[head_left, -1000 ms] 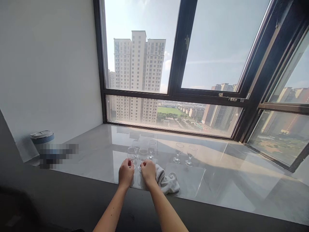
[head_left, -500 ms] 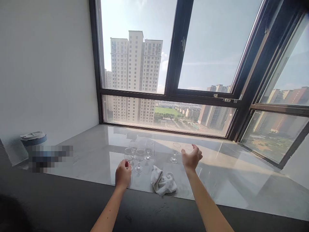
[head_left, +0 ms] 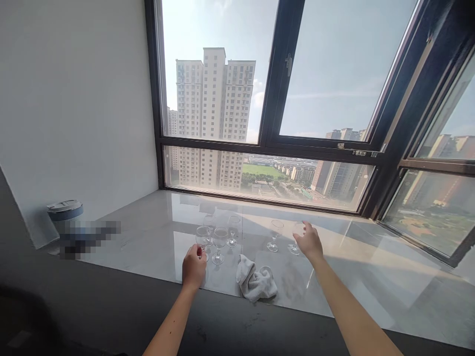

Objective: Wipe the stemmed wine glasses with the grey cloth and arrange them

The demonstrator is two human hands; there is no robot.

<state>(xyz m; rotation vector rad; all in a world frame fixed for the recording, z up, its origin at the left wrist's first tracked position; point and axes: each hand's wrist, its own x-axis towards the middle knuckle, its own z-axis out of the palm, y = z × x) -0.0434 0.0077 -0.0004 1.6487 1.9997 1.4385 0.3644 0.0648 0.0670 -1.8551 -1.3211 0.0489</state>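
My left hand [head_left: 194,267] is closed at the lower part of a clear stemmed wine glass [head_left: 203,232], near the front of the sill. The fingers partly hide its stem and foot. Right beside it stands another wine glass [head_left: 220,235], with two more just behind, one of them a glass [head_left: 233,225] to the right. My right hand [head_left: 310,242] has thumb and fingers apart at the right side of an upright wine glass [head_left: 294,248], whose bowl is partly covered. To the left of that one, a further glass [head_left: 276,230] stands alone.
A crumpled white cloth [head_left: 256,282] lies at the front edge of the glossy tiled sill [head_left: 148,237]. At the far left stands a lidded container [head_left: 66,210] with a blue band, beside a blurred patch. Dark-framed windows [head_left: 274,146] rise behind and at the right.
My right hand has shifted right and its fingers have loosened from the glass, which shows more clearly now. The left hand stays at its glass. The view has turned slightly left.
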